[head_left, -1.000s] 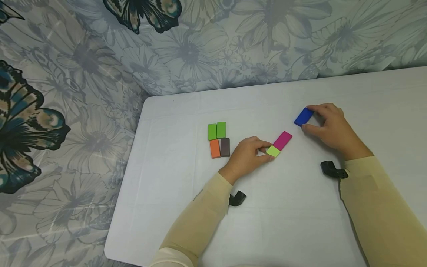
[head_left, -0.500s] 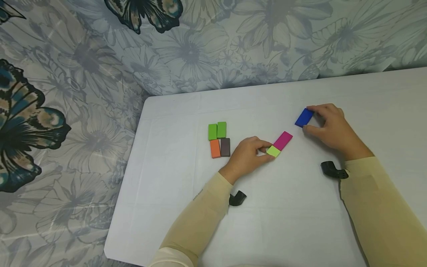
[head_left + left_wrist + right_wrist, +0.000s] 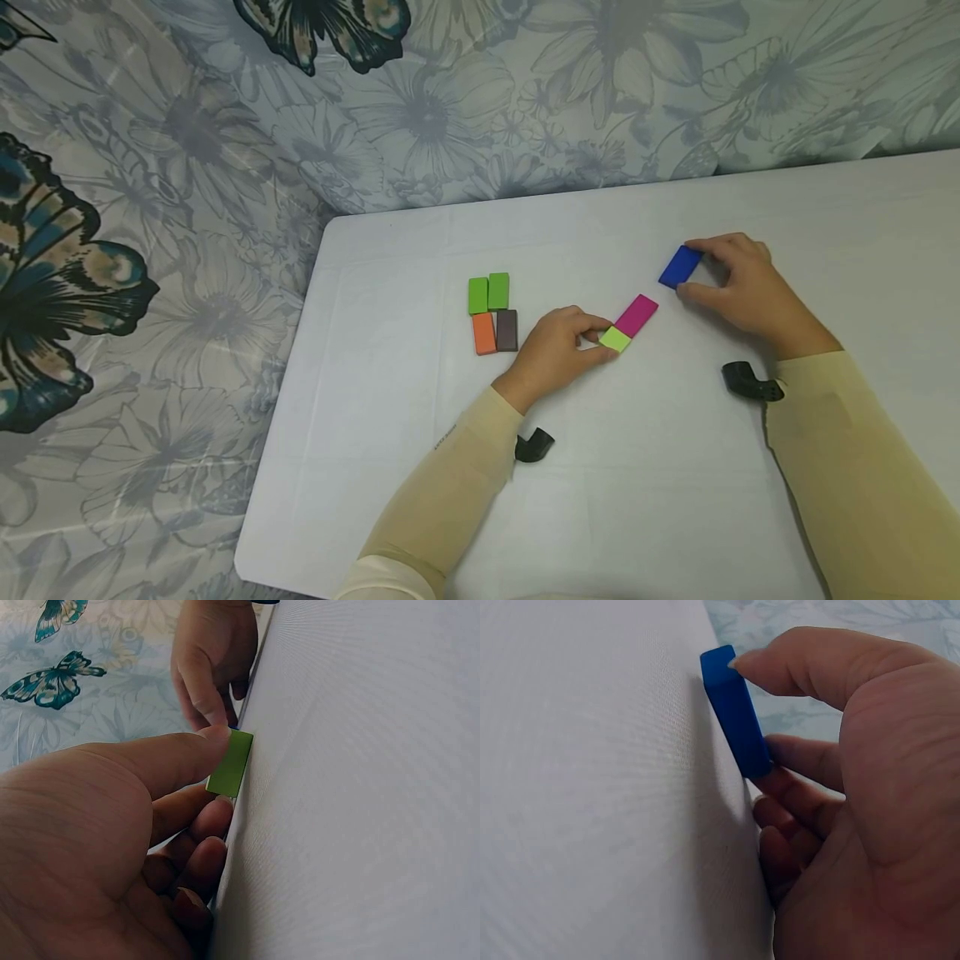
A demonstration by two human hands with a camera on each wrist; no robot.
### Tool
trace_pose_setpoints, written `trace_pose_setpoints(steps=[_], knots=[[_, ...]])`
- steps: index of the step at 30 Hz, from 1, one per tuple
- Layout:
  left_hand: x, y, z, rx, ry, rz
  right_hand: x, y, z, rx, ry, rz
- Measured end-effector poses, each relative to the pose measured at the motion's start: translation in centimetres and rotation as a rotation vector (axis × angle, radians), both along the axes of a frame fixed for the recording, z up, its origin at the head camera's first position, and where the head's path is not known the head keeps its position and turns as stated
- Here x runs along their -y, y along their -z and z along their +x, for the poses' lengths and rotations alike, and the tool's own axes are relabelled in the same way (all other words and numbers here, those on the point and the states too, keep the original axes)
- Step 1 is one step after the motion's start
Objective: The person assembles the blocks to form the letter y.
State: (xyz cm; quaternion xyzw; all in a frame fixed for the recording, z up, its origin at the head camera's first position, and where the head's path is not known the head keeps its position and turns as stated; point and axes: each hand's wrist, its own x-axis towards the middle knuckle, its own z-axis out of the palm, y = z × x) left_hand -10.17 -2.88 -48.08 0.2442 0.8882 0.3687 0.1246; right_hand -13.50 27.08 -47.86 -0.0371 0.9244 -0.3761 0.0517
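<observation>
Between thumb and fingers, my left hand (image 3: 557,350) pinches a lime-green block (image 3: 615,339) on the white table. Against the far end of that block lies a magenta block (image 3: 636,316), both in one slanted line. My right hand (image 3: 742,287) pinches a blue block (image 3: 681,267) by its edges, up and to the right of the magenta one, with a gap between them. In the left wrist view the green block (image 3: 231,763) sits between thumb and fingertips. The right wrist view has the blue block (image 3: 736,712) gripped close over the tabletop.
Left of my left hand, two green blocks (image 3: 488,292) stand side by side, with an orange block (image 3: 483,334) and a dark grey block (image 3: 507,331) just below them. Flower-and-butterfly cloth (image 3: 427,117) hangs behind and left of the white table (image 3: 360,417).
My right hand and the blue block have shifted very slightly left and down. The left hand, the lime-green and magenta blocks and the group at left stay where they were.
</observation>
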Motion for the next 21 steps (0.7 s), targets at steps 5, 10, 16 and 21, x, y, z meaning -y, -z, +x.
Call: trace_pose_setpoints(steps=[5, 10, 16, 21], knots=[[0.0, -0.02, 0.02, 0.003, 0.001, -0.002, 0.09, -0.04, -0.03, 0.009, -0.016, 0.01], [0.0, -0.02, 0.04, 0.001, 0.001, -0.004, 0.09, -0.05, -0.06, 0.016, -0.025, 0.018], [-0.04, -0.04, 0.03, 0.001, -0.001, -0.01, 0.19, -0.16, -0.07, 0.036, -0.039, 0.028], [-0.06, -0.07, 0.05, -0.004, -0.003, -0.017, 0.21, -0.13, -0.04, 0.039, -0.042, 0.009]])
